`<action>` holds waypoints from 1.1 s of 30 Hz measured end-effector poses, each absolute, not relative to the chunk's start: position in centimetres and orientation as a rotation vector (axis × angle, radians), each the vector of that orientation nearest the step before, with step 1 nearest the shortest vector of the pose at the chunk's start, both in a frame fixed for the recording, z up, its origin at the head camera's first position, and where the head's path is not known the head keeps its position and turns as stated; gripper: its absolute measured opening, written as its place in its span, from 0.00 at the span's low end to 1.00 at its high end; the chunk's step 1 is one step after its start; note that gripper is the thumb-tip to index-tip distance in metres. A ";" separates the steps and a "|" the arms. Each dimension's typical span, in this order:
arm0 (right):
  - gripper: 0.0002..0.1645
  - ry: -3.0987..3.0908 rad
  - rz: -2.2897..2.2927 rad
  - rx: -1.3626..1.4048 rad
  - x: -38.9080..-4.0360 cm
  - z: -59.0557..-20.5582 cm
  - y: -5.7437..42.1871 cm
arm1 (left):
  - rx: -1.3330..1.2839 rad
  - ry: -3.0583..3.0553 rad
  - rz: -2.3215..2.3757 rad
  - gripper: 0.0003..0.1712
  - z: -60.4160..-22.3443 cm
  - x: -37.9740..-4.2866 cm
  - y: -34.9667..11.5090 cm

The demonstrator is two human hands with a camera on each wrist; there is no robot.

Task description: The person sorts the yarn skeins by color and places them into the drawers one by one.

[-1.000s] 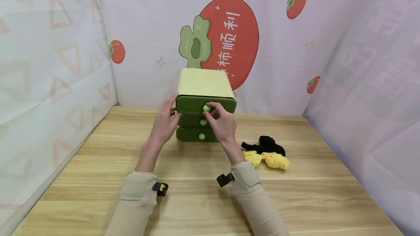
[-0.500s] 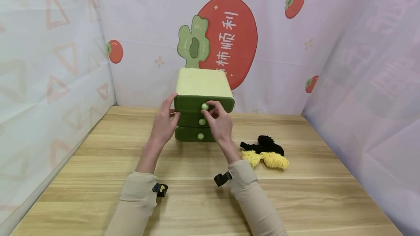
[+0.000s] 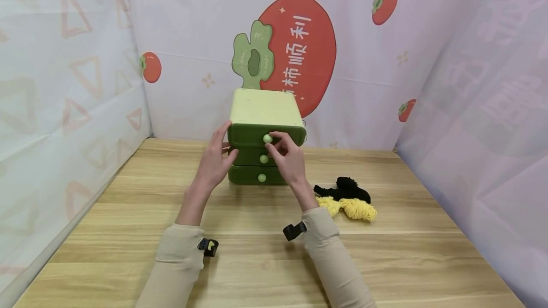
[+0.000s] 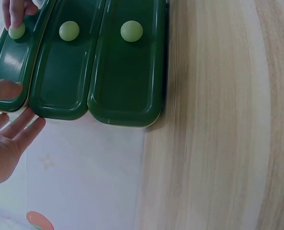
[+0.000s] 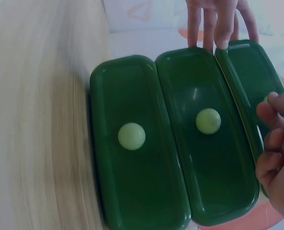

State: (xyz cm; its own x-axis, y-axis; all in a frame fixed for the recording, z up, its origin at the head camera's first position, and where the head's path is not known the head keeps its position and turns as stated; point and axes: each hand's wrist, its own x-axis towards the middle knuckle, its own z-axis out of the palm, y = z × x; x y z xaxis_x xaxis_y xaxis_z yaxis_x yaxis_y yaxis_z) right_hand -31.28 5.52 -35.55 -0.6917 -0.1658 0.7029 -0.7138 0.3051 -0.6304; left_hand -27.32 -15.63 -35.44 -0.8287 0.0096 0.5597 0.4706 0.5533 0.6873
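A small cabinet with a cream top and dark green drawer fronts stands on the table near the back wall. Its top drawer sits flush under the cream top, and the two lower drawers look flush too. My right hand pinches the pale green knob of the top drawer between thumb and index finger. At the cabinet's left side, my left hand rests with fingers extended along the side. Its thumb lies in front of the top drawer in the left wrist view.
To the right of the cabinet lie a black yarn bundle and a yellow yarn bundle, side by side on the wooden table. Printed cloth walls enclose the table at the back and sides.
The dark gap above the top drawer front has vanished as the drawer slid inward with my right hand on its knob. My left hand has stayed at the cabinet's side.
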 end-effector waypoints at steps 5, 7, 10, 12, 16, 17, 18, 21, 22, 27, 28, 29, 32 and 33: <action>0.14 -2.042 1.375 0.934 -31.7 -35.9 6.3 | -0.392 -2.312 -1.218 0.46 -35.4 -27.3 -15.7; 0.14 -2.043 1.348 0.981 -31.7 -35.9 6.5 | -0.395 -2.318 -1.222 0.46 -35.4 -27.3 -15.7; 0.12 -2.086 1.287 1.027 -31.6 -35.9 6.8 | -0.402 -2.326 -1.238 0.46 -35.4 -27.3 -15.7; 0.11 -2.149 1.234 1.036 -31.7 -35.9 6.9 | -0.406 -2.332 -1.248 0.46 -35.4 -27.3 -15.8; 0.10 -2.294 1.159 1.018 -31.8 -36.3 7.1 | -0.415 -2.348 -1.241 0.46 -35.3 -27.3 -15.9; 0.10 -2.326 1.147 1.008 -32.0 -36.5 7.1 | -0.423 -2.349 -1.232 0.46 -35.3 -27.2 -15.9; 0.11 -2.349 1.137 1.001 -32.0 -36.7 7.2 | -0.433 -2.351 -1.221 0.46 -35.3 -27.2 -16.0; 0.11 -2.388 1.113 0.995 -32.3 -37.2 7.3 | -0.464 -2.345 -1.208 0.46 -35.3 -27.2 -16.1; 0.12 -2.394 1.106 0.999 -32.4 -37.3 7.3 | -0.473 -2.345 -1.204 0.46 -35.3 -27.2 -16.1; 0.12 -2.431 1.090 1.014 -32.8 -38.0 7.5 | -0.488 -2.354 -1.192 0.46 -35.5 -27.2 -16.3; 0.12 -2.435 1.088 1.018 -32.9 -38.1 7.5 | -0.489 -2.354 -1.194 0.46 -35.6 -27.2 -16.3; 0.12 -2.441 1.079 1.016 -33.0 -38.2 7.5 | -0.494 -2.353 -1.197 0.46 -35.6 -27.2 -16.3; 0.11 -2.446 1.030 1.007 -33.2 -38.5 7.5 | -0.493 -2.353 -1.210 0.47 -35.6 -27.4 -16.3; 0.11 -2.444 1.003 1.003 -33.3 -38.6 7.5 | -0.492 -2.357 -1.213 0.47 -35.6 -27.4 -16.3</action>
